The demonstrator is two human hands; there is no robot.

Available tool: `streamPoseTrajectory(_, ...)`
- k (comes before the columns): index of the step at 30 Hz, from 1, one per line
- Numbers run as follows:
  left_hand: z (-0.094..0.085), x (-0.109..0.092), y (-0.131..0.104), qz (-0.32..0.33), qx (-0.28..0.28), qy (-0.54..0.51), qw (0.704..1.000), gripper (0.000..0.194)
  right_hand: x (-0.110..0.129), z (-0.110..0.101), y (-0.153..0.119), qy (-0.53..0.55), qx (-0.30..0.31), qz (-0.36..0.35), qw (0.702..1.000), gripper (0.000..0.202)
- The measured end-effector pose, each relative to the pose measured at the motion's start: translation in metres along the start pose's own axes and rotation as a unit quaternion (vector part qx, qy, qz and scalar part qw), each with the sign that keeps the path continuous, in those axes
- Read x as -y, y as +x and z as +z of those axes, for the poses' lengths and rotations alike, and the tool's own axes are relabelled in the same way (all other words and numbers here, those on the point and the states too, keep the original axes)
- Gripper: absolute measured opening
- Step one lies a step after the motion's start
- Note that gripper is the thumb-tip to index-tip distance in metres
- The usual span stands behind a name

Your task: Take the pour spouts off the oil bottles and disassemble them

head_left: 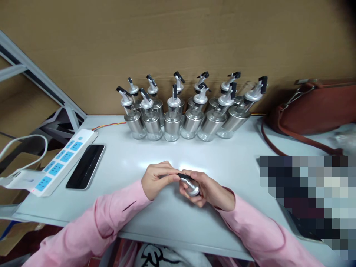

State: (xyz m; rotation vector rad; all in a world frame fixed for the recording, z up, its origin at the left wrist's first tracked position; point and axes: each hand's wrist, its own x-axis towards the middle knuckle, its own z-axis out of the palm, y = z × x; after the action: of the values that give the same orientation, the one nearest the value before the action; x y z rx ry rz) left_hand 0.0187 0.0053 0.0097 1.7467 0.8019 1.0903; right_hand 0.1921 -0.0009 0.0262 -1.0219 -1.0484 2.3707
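Note:
In front of me, over the near half of the table, my right hand (213,190) is closed around a silver pourer spout (192,187) with a black flip cap. The thumb and fingertips of my left hand (158,180) pinch the black cap at the spout's upper left end. My right fingers hide the underside of the spout. Beyond my hands, several glass oil bottles (172,125) with brushed-steel sleeves stand in two rows, each visible top bearing a similar silver spout with a black cap.
On the left lie a black phone (86,167) and a white power strip (66,157) with a plugged-in charger (22,180). A brown leather bag (317,109) sits at the right, its strap trailing over the table (133,154). Cardboard (178,40) stands behind the bottles. A pixelated patch covers the right edge.

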Motion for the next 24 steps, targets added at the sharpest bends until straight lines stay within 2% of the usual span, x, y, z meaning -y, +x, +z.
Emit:
streamPoseTrajectory(10, -0.0009, 0.0019, -0.0013, -0.045, 0.01, -0.007, 0.999, 0.024, -0.0018, -0.0016, 0.0024, 0.006, 0.001, -0.024, 1.0, 0.036)
streamPoseTrajectory(16, -0.0012, -0.0031, 0.0017, -0.07, 0.028, -0.026, 0.997, 0.028, 0.0034, -0.0006, -0.0002, 0.015, 0.014, -0.002, 1.0, 0.036)
streamPoseTrajectory(24, 0.0004, 0.0006, -0.0009, -0.025, -0.016, 0.017, 0.999, 0.02, -0.0007, -0.0066, 0.0039, 0.001, -0.002, 0.019, 1.0, 0.034)
